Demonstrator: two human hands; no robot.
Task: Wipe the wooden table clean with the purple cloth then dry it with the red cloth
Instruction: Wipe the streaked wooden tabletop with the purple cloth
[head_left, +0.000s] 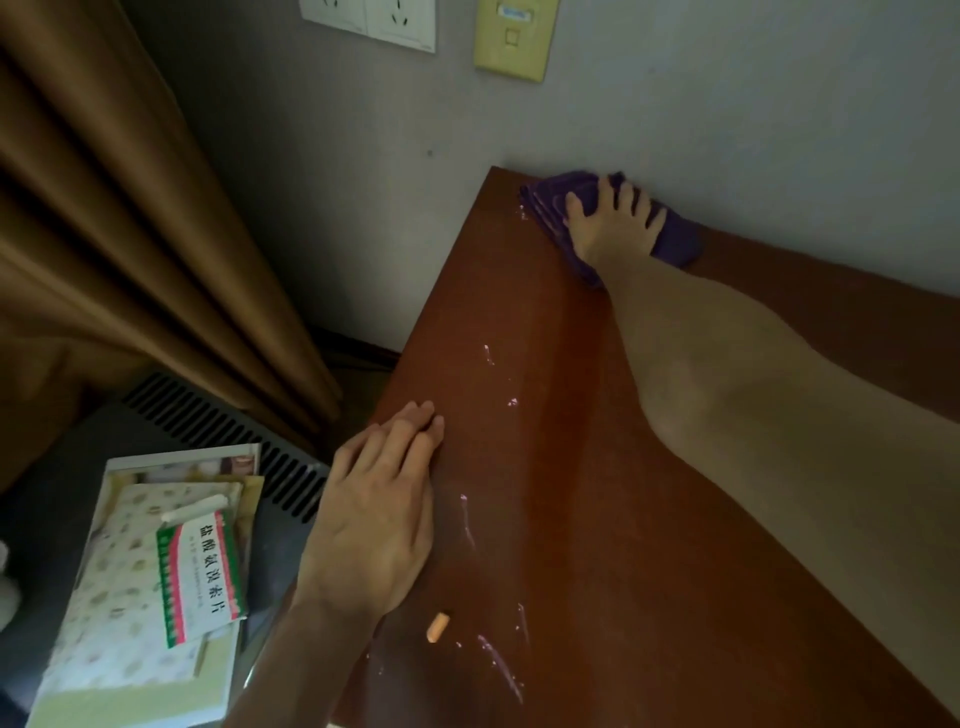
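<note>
The reddish-brown wooden table (571, 519) runs from the lower middle up to the wall. At its far corner lies the folded purple cloth (680, 239), and my right hand (613, 223) presses flat on it with fingers spread. My left hand (379, 509) rests flat on the table's left edge, fingers straight. Whitish wet streaks (493, 660) mark the table along its left part. No red cloth is in view.
A small orange piece (438, 626) lies on the table near my left wrist. Left of the table, a dark unit with a vent grille (218, 431) carries a booklet (135, 649) and a green-and-white medicine box (200, 582). A brown curtain (130, 234) hangs at left; wall sockets (374, 21) above.
</note>
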